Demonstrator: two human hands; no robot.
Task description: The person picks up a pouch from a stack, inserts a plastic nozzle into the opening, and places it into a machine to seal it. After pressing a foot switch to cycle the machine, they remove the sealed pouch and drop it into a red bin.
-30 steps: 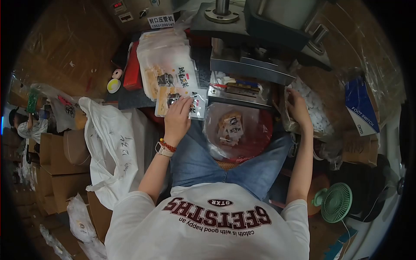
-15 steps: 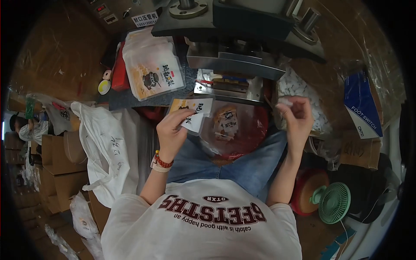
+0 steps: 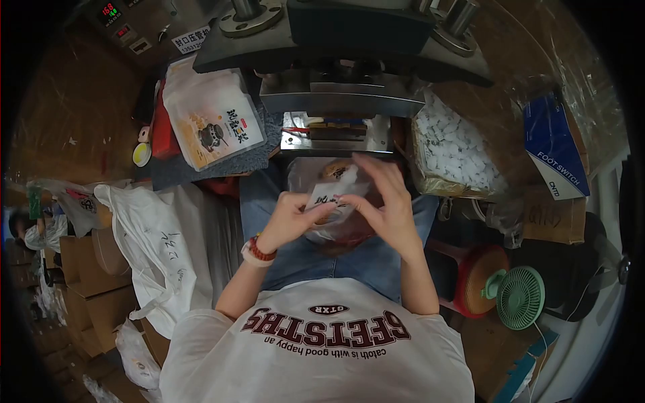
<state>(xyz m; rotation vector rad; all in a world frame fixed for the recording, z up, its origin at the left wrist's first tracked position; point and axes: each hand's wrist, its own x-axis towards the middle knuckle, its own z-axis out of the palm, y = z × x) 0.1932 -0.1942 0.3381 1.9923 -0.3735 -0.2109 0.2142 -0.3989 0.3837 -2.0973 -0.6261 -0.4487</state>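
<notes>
A printed pouch (image 3: pixel 320 195) is in my left hand (image 3: pixel 290 218), its fingers closed on the lower edge. My right hand (image 3: pixel 386 207) is at the pouch's right side, thumb near its edge and fingers raised around a small white piece (image 3: pixel 349 176), perhaps a spout. Whether the piece touches the pouch is unclear. Below the hands, a clear plastic bag (image 3: pixel 301 173) with printed pouches lies over my lap. Just beyond stands the press machine with a metal jig (image 3: pixel 336 140) under its upper block (image 3: pixel 342 101).
A stack of printed pouches (image 3: pixel 215 127) lies on a dark mat at the left. At the right is a box of small white pieces (image 3: pixel 457 148), near a blue foot-switch box (image 3: pixel 554 148) and a green fan (image 3: pixel 521 297). A white sack (image 3: pixel 161 248) stands at the left.
My right hand has moved left from beside the box of white pieces to the pouch. My left hand has shifted right and lower with the pouch. The head view has turned slightly.
</notes>
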